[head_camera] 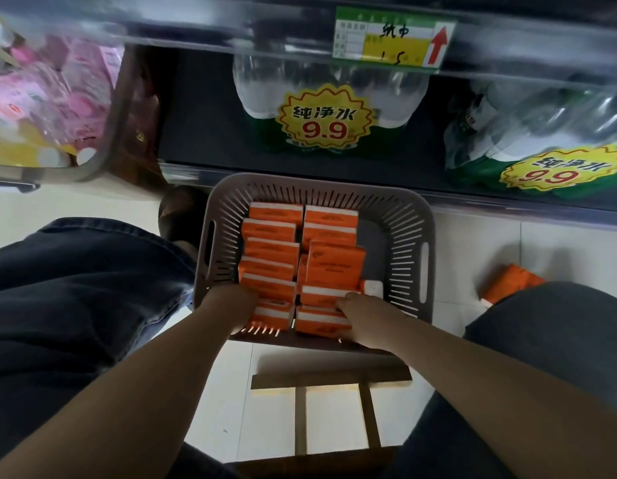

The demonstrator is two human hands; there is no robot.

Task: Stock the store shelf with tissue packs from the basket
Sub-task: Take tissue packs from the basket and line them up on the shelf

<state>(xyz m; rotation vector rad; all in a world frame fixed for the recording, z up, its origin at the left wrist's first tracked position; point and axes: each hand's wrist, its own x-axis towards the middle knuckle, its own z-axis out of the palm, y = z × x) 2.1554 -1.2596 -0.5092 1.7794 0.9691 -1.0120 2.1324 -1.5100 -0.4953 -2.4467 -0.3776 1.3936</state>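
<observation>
A grey slotted basket (409, 236) sits on the floor in front of me, holding several orange-and-white tissue packs (270, 252) in two rows. One pack (334, 262) stands tilted on top of the right row. My left hand (231, 305) is down in the basket's near left corner, fingers closed around a tissue pack (274, 314). My right hand (366, 318) rests on the nearest pack of the right row (321, 323), thumb on its top edge. The store shelf's edge (300, 50) with a green-and-yellow price tag (392, 38) runs across the top.
Shrink-wrapped water bottle packs (326, 108) with yellow 9.9 labels fill the lower shelf. One more orange tissue pack (507, 283) lies on the floor tiles to the right. Pink packaged goods (51, 95) sit at the upper left. My knees flank the basket; a wooden stool frame (331, 378) lies below.
</observation>
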